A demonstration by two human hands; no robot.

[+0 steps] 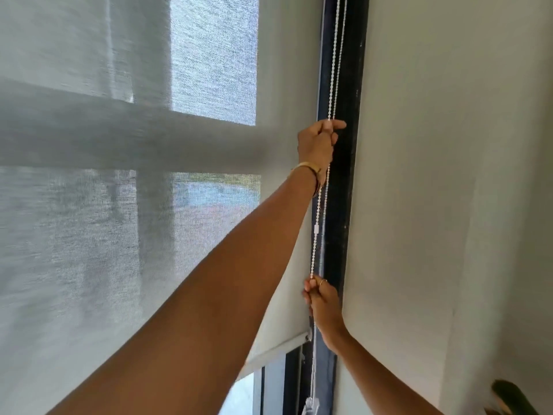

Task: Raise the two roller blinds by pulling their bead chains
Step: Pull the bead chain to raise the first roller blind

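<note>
A grey see-through roller blind (pixel 119 205) covers the window on the left; its bottom bar (pixel 278 351) hangs tilted near the lower middle, with bare glass below it. A white bead chain (pixel 335 70) runs down along the dark window frame (pixel 347 175). My left hand (pixel 318 142) is raised high and shut on the chain. My right hand (pixel 321 304) grips the same chain lower down, below a small white connector (pixel 316 229). Only one blind shows here.
A pale wall (pixel 449 175) fills the right side. A white chain weight (pixel 311 405) hangs at the bottom by the frame. A green leaf (pixel 508 396) pokes in at the lower right corner.
</note>
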